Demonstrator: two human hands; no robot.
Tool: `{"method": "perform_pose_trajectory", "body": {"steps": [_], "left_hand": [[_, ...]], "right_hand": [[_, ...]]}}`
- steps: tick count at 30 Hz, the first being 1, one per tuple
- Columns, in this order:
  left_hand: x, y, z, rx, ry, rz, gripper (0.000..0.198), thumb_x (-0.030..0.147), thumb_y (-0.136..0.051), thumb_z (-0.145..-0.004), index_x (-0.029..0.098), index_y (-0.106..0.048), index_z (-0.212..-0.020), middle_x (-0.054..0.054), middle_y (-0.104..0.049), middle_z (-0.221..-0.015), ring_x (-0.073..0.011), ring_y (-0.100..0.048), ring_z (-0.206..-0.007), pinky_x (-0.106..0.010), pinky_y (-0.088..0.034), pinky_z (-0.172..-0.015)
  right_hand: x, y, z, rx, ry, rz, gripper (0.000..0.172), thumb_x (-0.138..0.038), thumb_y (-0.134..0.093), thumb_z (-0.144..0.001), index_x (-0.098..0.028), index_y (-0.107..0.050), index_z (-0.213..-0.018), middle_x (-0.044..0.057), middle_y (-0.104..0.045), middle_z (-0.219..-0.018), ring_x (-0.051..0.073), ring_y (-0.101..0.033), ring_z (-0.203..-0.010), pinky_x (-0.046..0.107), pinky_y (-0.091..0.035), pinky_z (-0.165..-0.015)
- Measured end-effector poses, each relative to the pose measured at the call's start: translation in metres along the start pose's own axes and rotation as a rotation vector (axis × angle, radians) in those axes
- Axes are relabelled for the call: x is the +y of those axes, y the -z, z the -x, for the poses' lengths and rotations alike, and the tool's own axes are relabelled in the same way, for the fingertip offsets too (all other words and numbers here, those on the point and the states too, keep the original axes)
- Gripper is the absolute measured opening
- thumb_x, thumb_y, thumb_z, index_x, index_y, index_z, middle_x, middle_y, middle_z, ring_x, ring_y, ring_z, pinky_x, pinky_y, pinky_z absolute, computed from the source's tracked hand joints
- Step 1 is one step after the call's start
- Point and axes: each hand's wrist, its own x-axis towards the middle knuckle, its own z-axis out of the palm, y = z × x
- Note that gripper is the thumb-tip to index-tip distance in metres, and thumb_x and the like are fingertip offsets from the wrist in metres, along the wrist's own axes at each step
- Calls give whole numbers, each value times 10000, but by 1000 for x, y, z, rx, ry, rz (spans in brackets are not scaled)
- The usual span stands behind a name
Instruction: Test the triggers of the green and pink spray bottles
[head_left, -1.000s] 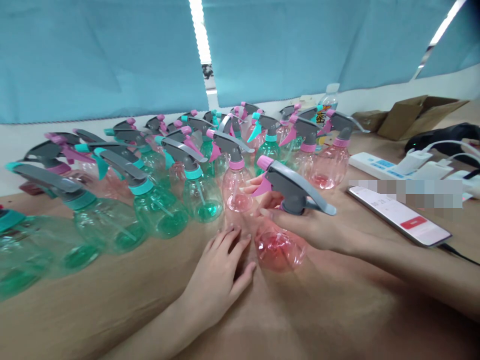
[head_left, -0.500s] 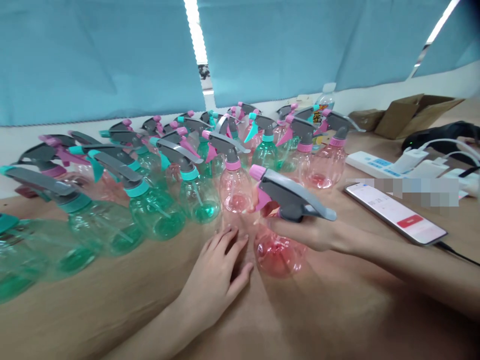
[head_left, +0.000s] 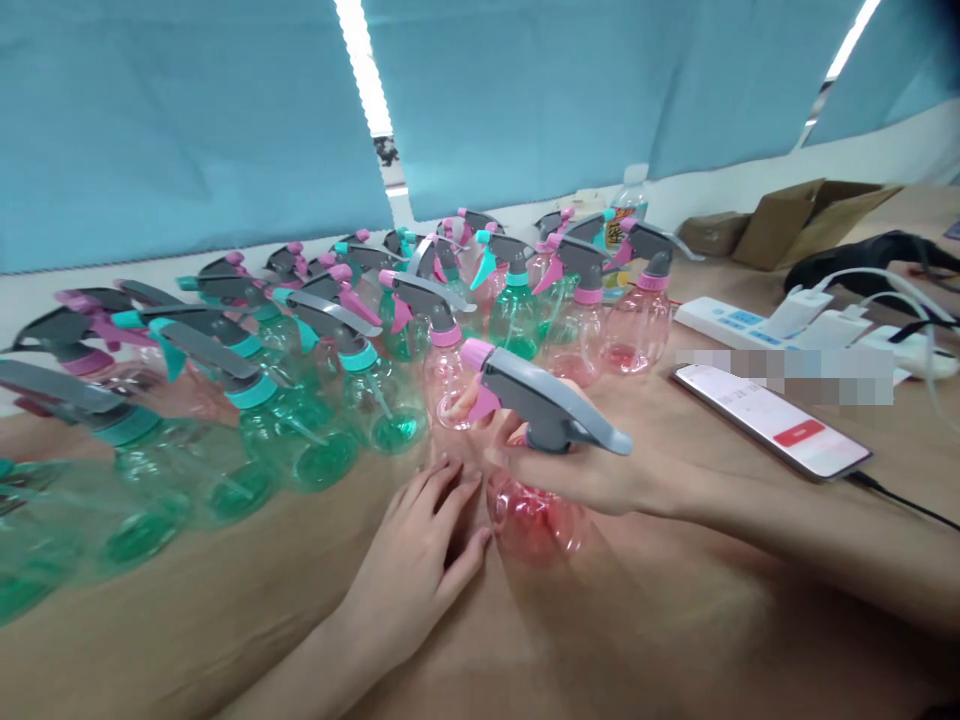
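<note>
A pink spray bottle (head_left: 536, 520) with a grey and pink spray head stands upright near the table's middle. My right hand (head_left: 600, 470) is wrapped round its neck, below the grey lever, with a finger near the pink trigger. Flat on the tabletop, just left of that bottle, rests my left hand (head_left: 420, 540), its fingers spread and holding nothing. Another pink spray bottle (head_left: 448, 375) stands right behind, and a green spray bottle (head_left: 386, 415) is beyond my left fingertips.
Several more green and pink spray bottles fill the left and back. On the right lie a phone (head_left: 772, 420) with a cable, a white power strip (head_left: 731, 325) with plugs and an open cardboard box (head_left: 795, 230). A labelled clear bottle (head_left: 630, 200) stands behind.
The whole view has shifted slightly, so the scene sits farther left. The right hand keeps its hold on the pink bottle, whose spray head appears slightly farther left relative to its base.
</note>
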Motion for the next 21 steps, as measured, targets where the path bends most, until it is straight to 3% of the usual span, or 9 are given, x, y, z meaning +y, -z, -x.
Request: {"method": "perform_pose_trajectory", "body": {"steps": [9,15,21], "left_hand": [[2,1,-1,11,0,14,266,324,-458,-956,180,-595,-1134,-137,-545,-1295,-334,-460,-1235,-548,-411,-986],[2,2,-2,29,-9,2,297,312,-460,-954,186,-564,-1202,-131,-569,-1260,-334,-479,-1215,-538,-437,-962],[3,4,-2,27,10,6,292,311,-446,-948,170,-576,-1169,-144,-566,-1256,-337,-496,-1195,-537,-456,-941]], "right_hand": [[3,-4,2,6,-23,48,59,-215,-521,-787,-228,-576,-769,-31,-600,-642,111,-530,-554,245,-408,-515],[-6,4,1,-13,-37,27,72,-166,-551,-721,-231,-529,-742,-40,-584,-620,116,-549,-555,242,-390,-485],[-13,8,1,-14,-51,-37,262,-163,-557,-695,-255,-529,-939,-60,-607,-650,120,-566,-558,247,-379,-471]]}}
